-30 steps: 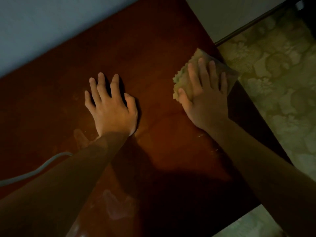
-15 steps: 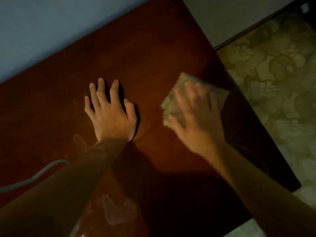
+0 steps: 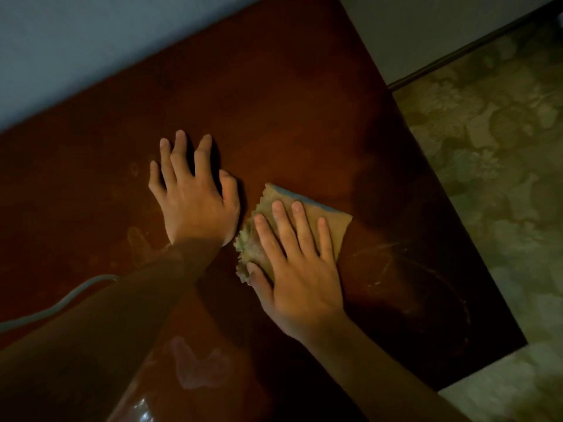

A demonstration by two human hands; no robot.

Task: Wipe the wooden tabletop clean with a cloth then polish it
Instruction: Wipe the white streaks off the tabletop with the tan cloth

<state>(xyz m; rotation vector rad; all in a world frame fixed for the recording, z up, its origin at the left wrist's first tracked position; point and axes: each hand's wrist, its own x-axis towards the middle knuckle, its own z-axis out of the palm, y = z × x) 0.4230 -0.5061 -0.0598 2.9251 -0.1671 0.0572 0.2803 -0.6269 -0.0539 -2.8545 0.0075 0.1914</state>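
A: Since a second ago the right hand [image 3: 300,278] has dragged the cloth [image 3: 307,222] from the table's far right edge toward the middle; cloth now lies just beside the left hand [image 3: 195,199], near its thumb side.

B: Grip on the cloth?

A: No pinch. Right hand lies flat on top, fingers [image 3: 285,229] straight and slightly spread, palm down, pressing the cloth onto the tabletop [image 3: 289,95]. Thumb runs along the cloth's fluffy near-left edge. Far corner and right corner of the cloth stick out past the fingers.

B: Left hand?

A: Holds nothing. Palm down on bare wood, fingers fanned and lightly arched, same spot as before. Forearm in shadow.

B: Surface condition?

A: Dark reddish wood. Pale smudges near the left wrist and a larger whitish patch [image 3: 198,370] near the bottom edge. Faint curved scratch marks [image 3: 387,263] right of the right hand. Lighting is dim, so finer marks are hard to read.

B: Anything else?

A: Grey cable [image 3: 58,306] crosses the table at left, disappearing behind the left forearm. Pale wall [image 3: 91,41] behind the table; patterned floor [image 3: 493,153] to the right.
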